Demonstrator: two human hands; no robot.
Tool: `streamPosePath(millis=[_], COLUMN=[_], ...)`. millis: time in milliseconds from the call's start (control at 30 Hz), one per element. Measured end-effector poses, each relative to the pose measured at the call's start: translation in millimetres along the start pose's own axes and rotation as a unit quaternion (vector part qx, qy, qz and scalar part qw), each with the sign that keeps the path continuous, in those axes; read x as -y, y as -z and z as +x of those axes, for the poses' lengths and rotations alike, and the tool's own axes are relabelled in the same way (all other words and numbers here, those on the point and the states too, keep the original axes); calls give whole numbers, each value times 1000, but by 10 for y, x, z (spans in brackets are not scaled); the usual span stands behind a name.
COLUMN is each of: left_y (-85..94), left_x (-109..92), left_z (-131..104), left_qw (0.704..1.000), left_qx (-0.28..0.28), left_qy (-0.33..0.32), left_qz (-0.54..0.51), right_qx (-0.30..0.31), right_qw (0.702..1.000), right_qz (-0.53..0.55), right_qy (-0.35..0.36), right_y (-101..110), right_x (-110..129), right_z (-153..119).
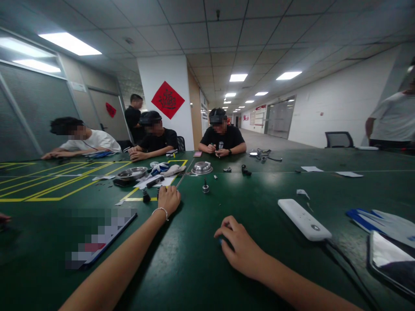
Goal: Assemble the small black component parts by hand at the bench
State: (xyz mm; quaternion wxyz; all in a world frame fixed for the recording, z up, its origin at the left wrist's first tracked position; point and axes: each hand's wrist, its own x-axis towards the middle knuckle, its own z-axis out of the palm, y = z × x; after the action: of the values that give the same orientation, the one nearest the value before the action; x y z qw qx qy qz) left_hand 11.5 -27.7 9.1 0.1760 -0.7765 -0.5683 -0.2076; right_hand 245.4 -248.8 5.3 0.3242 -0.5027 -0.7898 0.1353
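Note:
My left hand (169, 199), with a bracelet at the wrist, reaches forward over the green table (181, 259). Its fingers curl around a dark part, mostly hidden, beside a small black cone-shaped part (146, 196). My right hand (236, 242) rests lower and to the right, its fingers bent and spread apart, with a small blue spot near a fingertip and nothing gripped that I can see. A small metal-and-black part (205, 186) stands upright beyond both hands.
Metal bowl (132, 173), metal lid (201, 168) and gloves (168, 170) lie ahead. A phone (112, 237) is left; a white power strip (304, 219) and blue-white glove (385, 224) are right. Several people sit or stand around, one straight across (223, 138).

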Motion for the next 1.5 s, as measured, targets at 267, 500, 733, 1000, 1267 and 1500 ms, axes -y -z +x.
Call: streamPosePath(millis=[267, 500, 733, 1000, 1267, 1500], left_y=[52, 92, 79, 60, 93, 168], left_x=[-23, -42, -17, -42, -72, -102], left_z=[-24, 7, 10, -3, -29, -30], left_qw=[998, 992, 988, 989, 989, 985], left_qx=[33, 116, 141, 136, 141, 166], left_qy=[-6, 8, 32, 38, 36, 30], left_qz=[62, 53, 45, 38, 37, 30], right_qx=[16, 20, 36, 32, 52, 47], right_qw=[1000, 1000, 999, 999, 998, 999], right_qz=[-3, -3, -10, -11, -18, -16], right_qy=[-1, 3, -7, -4, -16, -9], right_y=[5, 9, 25, 13, 45, 54], right_x=[-10, -25, 5, 6, 47, 52], right_z=[2, -4, -5, -5, 3, -7])
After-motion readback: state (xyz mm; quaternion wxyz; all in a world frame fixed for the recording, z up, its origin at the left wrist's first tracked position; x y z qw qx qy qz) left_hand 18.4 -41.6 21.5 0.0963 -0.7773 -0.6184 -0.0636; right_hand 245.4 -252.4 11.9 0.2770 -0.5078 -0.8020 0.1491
